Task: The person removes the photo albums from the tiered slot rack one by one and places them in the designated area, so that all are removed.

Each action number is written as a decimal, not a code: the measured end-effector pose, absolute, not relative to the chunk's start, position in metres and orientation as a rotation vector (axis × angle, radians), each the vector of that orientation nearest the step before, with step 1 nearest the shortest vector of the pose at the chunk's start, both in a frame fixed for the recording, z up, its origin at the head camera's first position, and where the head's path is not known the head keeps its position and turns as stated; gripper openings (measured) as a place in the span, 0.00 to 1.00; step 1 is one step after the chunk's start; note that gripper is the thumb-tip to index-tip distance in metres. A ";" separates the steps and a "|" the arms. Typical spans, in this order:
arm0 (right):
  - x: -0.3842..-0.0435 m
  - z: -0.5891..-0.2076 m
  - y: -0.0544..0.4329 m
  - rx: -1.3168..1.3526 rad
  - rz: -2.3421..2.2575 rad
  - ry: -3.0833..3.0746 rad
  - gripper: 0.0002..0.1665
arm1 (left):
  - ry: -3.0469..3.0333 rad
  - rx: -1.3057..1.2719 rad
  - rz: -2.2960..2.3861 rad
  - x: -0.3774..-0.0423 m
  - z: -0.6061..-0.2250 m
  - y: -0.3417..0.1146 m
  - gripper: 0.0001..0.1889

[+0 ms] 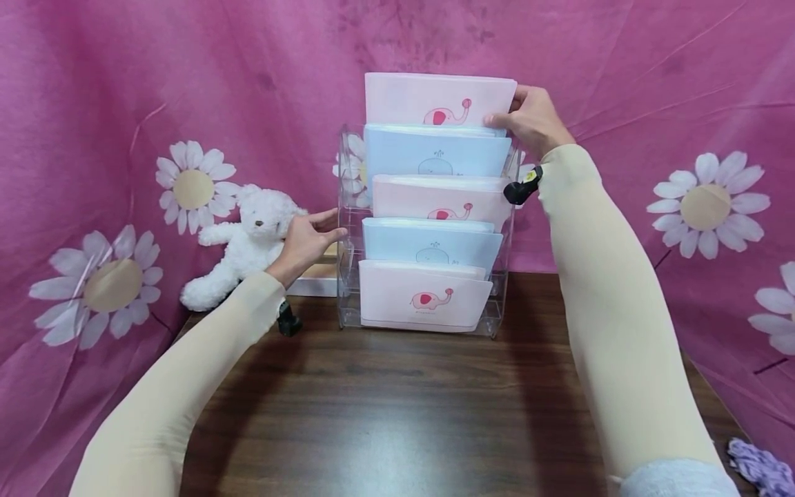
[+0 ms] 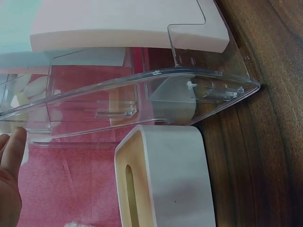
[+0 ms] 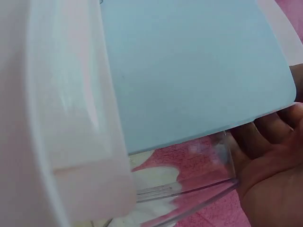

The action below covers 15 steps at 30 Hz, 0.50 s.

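Observation:
A clear acrylic rack (image 1: 345, 304) stands upright on the table with tiers of thin notebooks, seen in all views. In the top tier are pink notebooks (image 1: 397, 96) with a red elephant. My right hand (image 1: 537, 121) pinches their right edge, thumb in front and fingers behind. Below come blue whale notebooks (image 1: 397, 148), pink elephant notebooks (image 1: 404, 197), more blue notebooks (image 1: 397, 241) and a front pink stack (image 1: 385, 297). At the rack's left side panel, my left hand (image 1: 304, 241) touches the edge with nearly straight fingers. The right wrist view shows a blue notebook (image 3: 199, 71) close up.
A white plush bear (image 1: 254, 228) sits left of the rack, behind my left forearm. Beside the rack is a white box with a wooden-looking top (image 2: 180, 179). Pink flowered cloth (image 1: 279, 83) hangs behind the brown table (image 1: 373, 400). Something purple and knitted (image 1: 760, 466) lies at the lower right.

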State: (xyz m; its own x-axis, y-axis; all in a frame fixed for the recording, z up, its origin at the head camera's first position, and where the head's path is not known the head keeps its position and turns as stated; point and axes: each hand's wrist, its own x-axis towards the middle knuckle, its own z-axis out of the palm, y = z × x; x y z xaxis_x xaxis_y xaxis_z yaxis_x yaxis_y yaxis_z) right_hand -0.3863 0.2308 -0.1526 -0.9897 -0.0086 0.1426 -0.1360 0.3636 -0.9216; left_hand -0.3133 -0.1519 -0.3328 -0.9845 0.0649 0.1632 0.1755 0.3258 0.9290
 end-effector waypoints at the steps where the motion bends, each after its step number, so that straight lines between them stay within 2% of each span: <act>1: -0.387 -0.152 0.230 0.131 1.662 -2.535 0.31 | -2.473 -0.219 -1.756 -0.313 -0.333 -0.151 0.30; 10: -0.389 -0.151 0.226 0.083 1.555 -2.580 0.30 | -2.465 -0.177 -1.703 -0.313 -0.335 -0.149 0.28; 15: -0.388 -0.152 0.222 0.069 1.565 -2.526 0.26 | -2.469 -0.167 -1.697 -0.314 -0.336 -0.149 0.28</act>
